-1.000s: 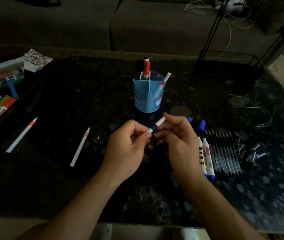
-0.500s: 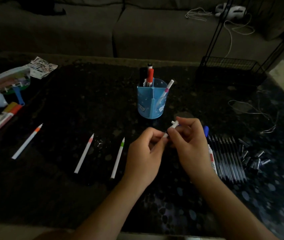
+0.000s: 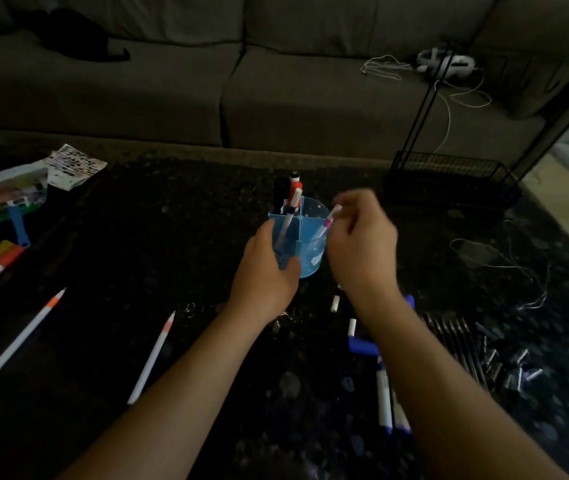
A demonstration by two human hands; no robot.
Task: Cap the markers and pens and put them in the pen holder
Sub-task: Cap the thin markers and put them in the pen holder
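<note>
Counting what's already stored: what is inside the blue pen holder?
Standing in the pen holder: a red-capped marker, a black-capped marker behind it, a thin white-capped pen and a pink pen. The left hand gripping its wall hides the left compartments' bottoms.

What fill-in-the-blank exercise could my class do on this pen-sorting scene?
1. The left hand grips the ___ pen holder.
2. The orange-banded pen lies farther ___ than the pink-banded pen.
3. The row of black pens lies to the ___ of the blue-capped markers.

Missing words: blue; left; right.
</note>
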